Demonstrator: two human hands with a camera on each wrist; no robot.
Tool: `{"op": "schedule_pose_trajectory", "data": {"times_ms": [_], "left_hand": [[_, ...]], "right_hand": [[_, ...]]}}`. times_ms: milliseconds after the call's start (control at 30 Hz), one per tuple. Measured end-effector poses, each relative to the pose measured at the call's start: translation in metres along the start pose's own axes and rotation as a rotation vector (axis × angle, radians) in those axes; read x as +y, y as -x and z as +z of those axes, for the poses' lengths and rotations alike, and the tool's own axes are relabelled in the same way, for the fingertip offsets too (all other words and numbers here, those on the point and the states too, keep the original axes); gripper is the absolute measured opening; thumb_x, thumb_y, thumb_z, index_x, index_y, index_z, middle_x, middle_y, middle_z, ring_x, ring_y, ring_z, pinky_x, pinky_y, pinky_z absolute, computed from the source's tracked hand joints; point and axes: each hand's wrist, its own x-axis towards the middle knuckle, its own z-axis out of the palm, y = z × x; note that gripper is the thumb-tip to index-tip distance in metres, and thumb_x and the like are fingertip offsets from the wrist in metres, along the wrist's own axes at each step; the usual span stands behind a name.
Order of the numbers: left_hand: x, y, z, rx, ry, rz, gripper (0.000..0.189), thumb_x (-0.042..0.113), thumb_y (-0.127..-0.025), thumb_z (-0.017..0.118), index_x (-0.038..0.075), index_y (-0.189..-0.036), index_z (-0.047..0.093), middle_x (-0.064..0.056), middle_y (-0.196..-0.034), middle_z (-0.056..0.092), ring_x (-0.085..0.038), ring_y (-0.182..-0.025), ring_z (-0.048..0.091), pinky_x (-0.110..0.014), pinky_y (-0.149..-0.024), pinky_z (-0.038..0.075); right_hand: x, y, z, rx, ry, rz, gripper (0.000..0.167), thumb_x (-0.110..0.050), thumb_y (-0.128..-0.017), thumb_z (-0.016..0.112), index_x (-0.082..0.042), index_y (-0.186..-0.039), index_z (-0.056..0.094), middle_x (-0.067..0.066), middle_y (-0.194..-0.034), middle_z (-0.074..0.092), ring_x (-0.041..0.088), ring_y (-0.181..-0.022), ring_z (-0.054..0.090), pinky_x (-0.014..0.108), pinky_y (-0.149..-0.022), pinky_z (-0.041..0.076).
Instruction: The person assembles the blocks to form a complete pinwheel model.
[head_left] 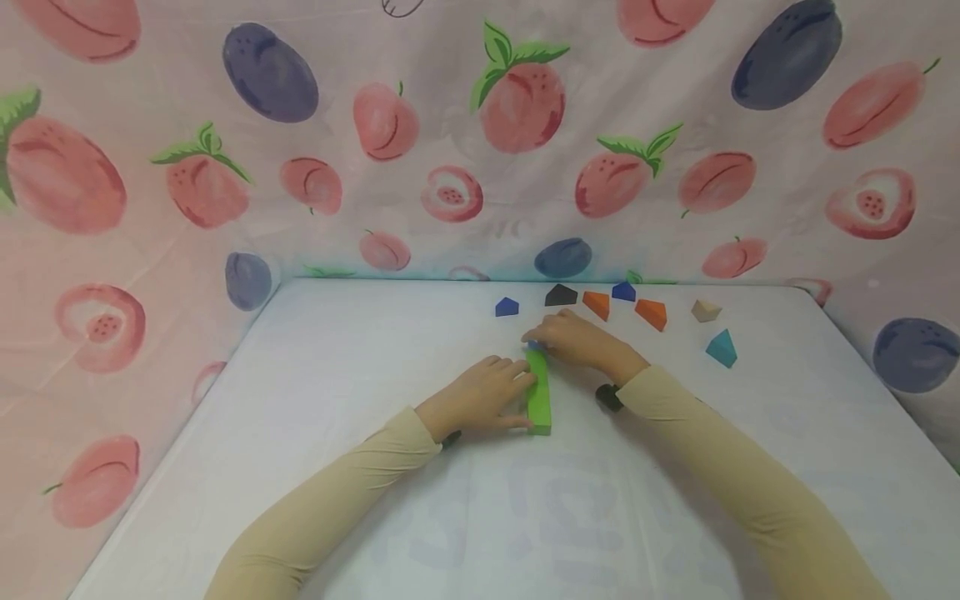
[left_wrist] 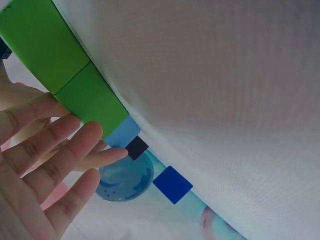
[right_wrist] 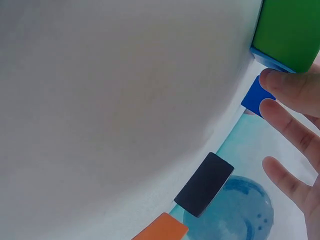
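Note:
Two green blocks point(head_left: 539, 404) stand end to end in a row on the white table, with the seam between them showing in the left wrist view. A light blue block point(left_wrist: 124, 132) sits against the row's far end. My left hand point(head_left: 480, 396) lies along the left side of the row, its fingers point(left_wrist: 62, 172) extended and fairly straight, fingertips right at the green side. At the far end my right hand point(head_left: 576, 337) pinches the light blue block, which it mostly covers in the head view. The right thumb point(right_wrist: 290, 87) shows at that block's edge.
Beyond the hands lie a dark blue block point(head_left: 507, 307), a black block point(head_left: 561, 296), two orange blocks point(head_left: 651, 314), another blue block point(head_left: 623, 292), a pale wood-coloured block point(head_left: 706, 311) and a teal block point(head_left: 722, 348). A fruit-patterned cloth point(head_left: 450, 125) hangs behind the table.

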Motion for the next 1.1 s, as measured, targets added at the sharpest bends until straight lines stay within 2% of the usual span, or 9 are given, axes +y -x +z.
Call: {"op": "schedule_pose_trajectory", "data": {"times_ms": [433,1100], "left_hand": [[0.0002,-0.0012,-0.0004,-0.019,-0.001,-0.006,0.064,0.060,-0.086,0.053,0.014,-0.130,0.048,-0.002,-0.124,0.053,-0.016,-0.111,0.054,-0.033,-0.101,0.041],[0.0011,-0.0002,-0.0019,-0.005,-0.010,0.002,0.063,0.060,-0.086,0.053,0.013,-0.128,0.049,-0.001,-0.121,0.054,-0.016,-0.109,0.055,-0.033,-0.099,0.042]], "right_hand": [[0.0014,0.0063,-0.0024,0.018,0.047,-0.022,0.040,-0.007,-0.085,0.066,-0.020,-0.123,0.062,0.002,-0.106,0.070,0.023,-0.102,0.064,0.046,-0.095,0.047],[0.0005,0.0047,-0.0023,0.037,0.070,-0.071,0.035,-0.006,-0.086,0.064,-0.019,-0.119,0.065,0.002,-0.104,0.071,0.021,-0.100,0.064,0.044,-0.091,0.049]]}}
